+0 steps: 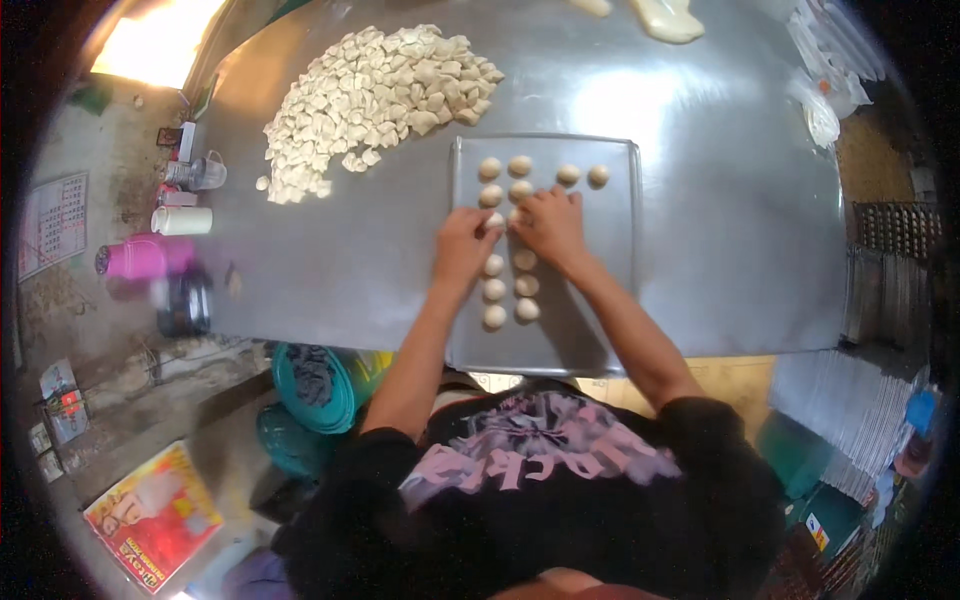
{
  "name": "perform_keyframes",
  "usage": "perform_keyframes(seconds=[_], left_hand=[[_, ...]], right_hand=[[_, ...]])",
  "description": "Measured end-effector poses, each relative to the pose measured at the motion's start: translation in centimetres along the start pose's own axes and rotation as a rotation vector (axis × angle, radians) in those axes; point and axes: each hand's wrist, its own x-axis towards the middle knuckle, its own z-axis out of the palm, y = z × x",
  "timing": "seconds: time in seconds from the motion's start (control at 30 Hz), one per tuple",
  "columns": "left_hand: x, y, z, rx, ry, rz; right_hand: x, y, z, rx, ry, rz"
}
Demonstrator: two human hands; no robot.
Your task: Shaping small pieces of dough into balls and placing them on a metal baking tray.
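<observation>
A rectangular metal tray on the steel table holds rows of round, pale dough balls. In the left row, my left hand has its thumb and fingers closed on a dough ball. Just to its right, my right hand is curled over another ball, partly hiding it with its fingers. A loose heap of small cut dough pieces lies at the back left of the table.
Large dough lumps lie at the far edge. Jars, a pink container and a dark pot line the left side. Plastic bags sit back right; stacked metal trays and green bins stand near the table.
</observation>
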Motion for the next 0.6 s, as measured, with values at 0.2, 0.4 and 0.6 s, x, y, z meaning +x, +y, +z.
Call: perform_keyframes(seconds=[0.2,0.4,0.6], left_hand=[[-2.8,1.3,-1.9,-0.004,-0.016,-0.222],[-4.3,0.6,-1.3,-0.029,-0.183,-0.166],[-4.7,2.1,-1.7,-0.075,-0.007,-0.149]], right_hand=[[-2.5,0.1,-2.6,0.139,-0.13,0.145],[-4.9,-1.3,-1.1,0.11,-0.182,0.115],[-5.8,-1.3,-2.3,0.21,-0.041,0.142]])
